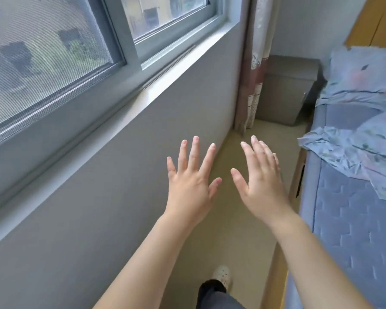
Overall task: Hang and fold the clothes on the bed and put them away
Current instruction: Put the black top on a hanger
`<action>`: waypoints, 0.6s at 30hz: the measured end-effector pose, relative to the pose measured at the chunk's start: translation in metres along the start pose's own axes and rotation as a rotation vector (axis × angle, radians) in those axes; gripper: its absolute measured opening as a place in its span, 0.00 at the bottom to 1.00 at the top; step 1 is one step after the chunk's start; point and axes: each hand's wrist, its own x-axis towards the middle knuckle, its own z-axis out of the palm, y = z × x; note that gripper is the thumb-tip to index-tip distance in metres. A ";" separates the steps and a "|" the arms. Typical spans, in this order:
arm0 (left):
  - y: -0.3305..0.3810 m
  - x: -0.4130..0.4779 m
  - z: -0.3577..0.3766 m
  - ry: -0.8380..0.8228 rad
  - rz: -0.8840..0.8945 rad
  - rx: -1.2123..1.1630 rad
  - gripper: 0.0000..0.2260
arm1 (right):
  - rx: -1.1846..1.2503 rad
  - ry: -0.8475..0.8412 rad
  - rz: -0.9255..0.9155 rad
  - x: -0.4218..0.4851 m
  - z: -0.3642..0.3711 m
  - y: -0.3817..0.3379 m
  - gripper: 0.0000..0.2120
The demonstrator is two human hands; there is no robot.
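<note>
Both of my hands are stretched out in front of me over the narrow floor strip between the wall and the bed. My left hand (191, 181) has its fingers spread straight and holds nothing. My right hand (262, 181) is likewise flat, fingers straight and empty. The bed (352, 224) with a blue quilted mattress runs along the right edge. Crumpled light-blue floral fabric (361, 152) lies on it, well to the right of my right hand, and more of the same patterned cloth (366, 79) is heaped farther back.
A grey wall with a window and sill (112, 103) fills the left side. A grey bedside cabinet (288, 90) stands in the far corner beside a hanging curtain (256, 70). Beige floor (236, 230) runs between wall and bed; my shoe (222, 274) is at the bottom.
</note>
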 end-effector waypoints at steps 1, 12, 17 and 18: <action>0.002 0.030 0.008 -0.011 0.014 -0.001 0.32 | -0.005 -0.010 0.008 0.023 0.004 0.014 0.31; 0.048 0.285 0.100 -0.104 0.197 -0.097 0.32 | -0.109 -0.036 0.200 0.211 0.031 0.170 0.32; 0.070 0.401 0.158 -0.149 0.293 -0.152 0.32 | -0.161 -0.011 0.315 0.293 0.049 0.248 0.33; 0.075 0.427 0.170 -0.157 0.316 -0.164 0.32 | -0.176 -0.004 0.338 0.311 0.052 0.264 0.32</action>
